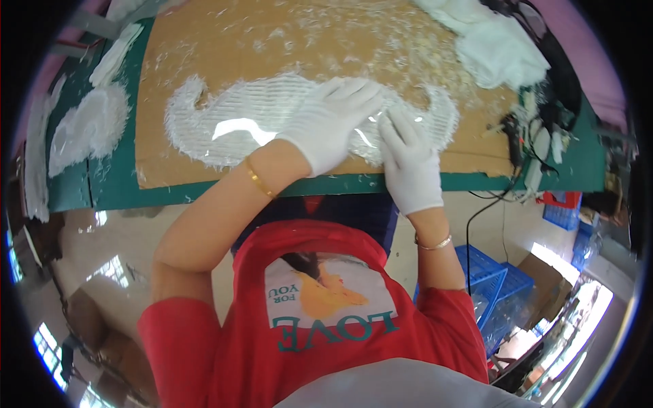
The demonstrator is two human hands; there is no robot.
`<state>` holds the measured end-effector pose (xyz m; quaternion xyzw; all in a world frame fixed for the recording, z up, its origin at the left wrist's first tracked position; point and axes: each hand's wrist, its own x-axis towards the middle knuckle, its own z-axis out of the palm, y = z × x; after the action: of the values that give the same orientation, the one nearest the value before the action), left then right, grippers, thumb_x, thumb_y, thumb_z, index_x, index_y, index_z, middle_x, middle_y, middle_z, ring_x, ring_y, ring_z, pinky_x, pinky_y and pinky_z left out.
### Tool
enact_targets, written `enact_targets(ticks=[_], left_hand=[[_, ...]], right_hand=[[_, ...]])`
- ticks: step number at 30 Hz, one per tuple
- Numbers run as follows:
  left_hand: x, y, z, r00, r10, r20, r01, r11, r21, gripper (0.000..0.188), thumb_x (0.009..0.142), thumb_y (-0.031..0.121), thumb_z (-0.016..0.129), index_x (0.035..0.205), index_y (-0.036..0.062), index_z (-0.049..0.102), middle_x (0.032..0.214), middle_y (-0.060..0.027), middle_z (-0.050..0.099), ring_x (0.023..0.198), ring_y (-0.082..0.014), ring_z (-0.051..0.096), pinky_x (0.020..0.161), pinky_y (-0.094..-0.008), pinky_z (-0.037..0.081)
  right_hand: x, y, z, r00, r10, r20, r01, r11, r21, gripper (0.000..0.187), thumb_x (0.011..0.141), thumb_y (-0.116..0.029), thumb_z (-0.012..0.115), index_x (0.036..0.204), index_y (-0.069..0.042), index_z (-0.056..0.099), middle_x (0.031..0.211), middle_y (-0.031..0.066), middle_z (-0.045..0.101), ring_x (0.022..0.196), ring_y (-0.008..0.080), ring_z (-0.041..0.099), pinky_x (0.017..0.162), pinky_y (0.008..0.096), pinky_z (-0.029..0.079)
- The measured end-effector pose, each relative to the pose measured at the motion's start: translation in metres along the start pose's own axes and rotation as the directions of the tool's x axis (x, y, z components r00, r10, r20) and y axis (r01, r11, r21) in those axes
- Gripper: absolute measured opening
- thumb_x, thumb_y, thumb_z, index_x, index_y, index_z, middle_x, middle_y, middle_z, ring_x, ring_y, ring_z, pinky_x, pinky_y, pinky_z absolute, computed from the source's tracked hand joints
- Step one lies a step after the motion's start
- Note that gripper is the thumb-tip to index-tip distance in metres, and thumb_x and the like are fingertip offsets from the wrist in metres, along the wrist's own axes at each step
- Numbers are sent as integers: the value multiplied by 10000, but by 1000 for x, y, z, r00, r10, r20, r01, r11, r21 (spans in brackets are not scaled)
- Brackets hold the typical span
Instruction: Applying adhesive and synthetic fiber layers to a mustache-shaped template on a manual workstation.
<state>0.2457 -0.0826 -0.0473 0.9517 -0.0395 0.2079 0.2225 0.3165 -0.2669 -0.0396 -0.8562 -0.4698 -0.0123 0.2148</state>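
A white ribbed, shaggy-fringed piece [238, 102] lies flat on brown cardboard, its two ends curling up at left and right. Glossy reflections on its surface suggest a clear sheet over it; I cannot make out that sheet's edges. My left hand [333, 122], in a white glove, rests flat across the middle of the piece with fingers stretched toward the right. Close beside it, my right hand [411, 163], also gloved in white, touches the piece's lower right part with outstretched fingers. No tool shows in either hand, though what lies under the palms is hidden.
White fibre scraps litter the cardboard [224, 34] on the green table [115, 187]. Another fuzzy white piece [88, 129] lies at left. White cloth [500, 54] is heaped at far right, above a tangle of tools and black cables [524, 143]. Blue crates [486, 279] stand below.
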Motion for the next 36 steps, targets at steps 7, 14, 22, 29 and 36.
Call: enact_targets(ticks=[7, 14, 22, 29, 36], left_hand=[[13, 12, -26, 892, 74, 445, 21, 979, -205, 444, 869, 64, 574, 1310, 96, 608, 1421, -140, 569, 1328, -334, 516, 1095, -409, 431], [15, 7, 35, 938, 75, 339, -152, 967, 207, 600, 966, 273, 554, 1526, 114, 408, 1589, -115, 394, 1474, -309, 347, 1189, -481, 291], [24, 67, 50, 994, -36, 104, 13, 977, 213, 167, 820, 94, 604, 950, 12, 668, 858, -226, 701, 714, -345, 699, 638, -456, 549], [-56, 60, -25, 979, -75, -190, 74, 997, -14, 403, 847, 160, 636, 1240, 73, 640, 1252, -149, 654, 1187, -318, 593, 1060, -495, 402], [-158, -17, -87, 926, -335, -174, 369, 903, 220, 510, 842, 235, 727, 1312, 61, 632, 1399, -161, 587, 1344, -381, 493, 1143, -513, 345]], right_hand=[[-11, 19, 11, 987, -81, -142, 84, 996, 20, 309, 847, -3, 635, 1153, -18, 673, 1225, 170, 668, 1094, 381, 648, 905, 443, 541], [-56, 9, -17, 890, 183, -417, -192, 981, 20, 280, 801, -6, 694, 1072, -57, 742, 989, 178, 739, 921, 379, 706, 849, 446, 560], [-25, 184, -114, 665, 705, -246, -739, 574, -353, 444, 902, -156, 514, 1330, -75, 597, 1281, 249, 659, 1181, 417, 642, 990, 475, 522], [-22, 211, -104, 724, 592, -354, -682, 690, -242, 379, 837, -182, 649, 1186, -46, 705, 1126, 264, 706, 1063, 426, 680, 905, 482, 538], [-28, 45, -72, 592, 671, -447, -409, 727, 551, 265, 980, -144, 660, 1159, 46, 702, 848, 33, 671, 698, 119, 586, 616, 257, 457]])
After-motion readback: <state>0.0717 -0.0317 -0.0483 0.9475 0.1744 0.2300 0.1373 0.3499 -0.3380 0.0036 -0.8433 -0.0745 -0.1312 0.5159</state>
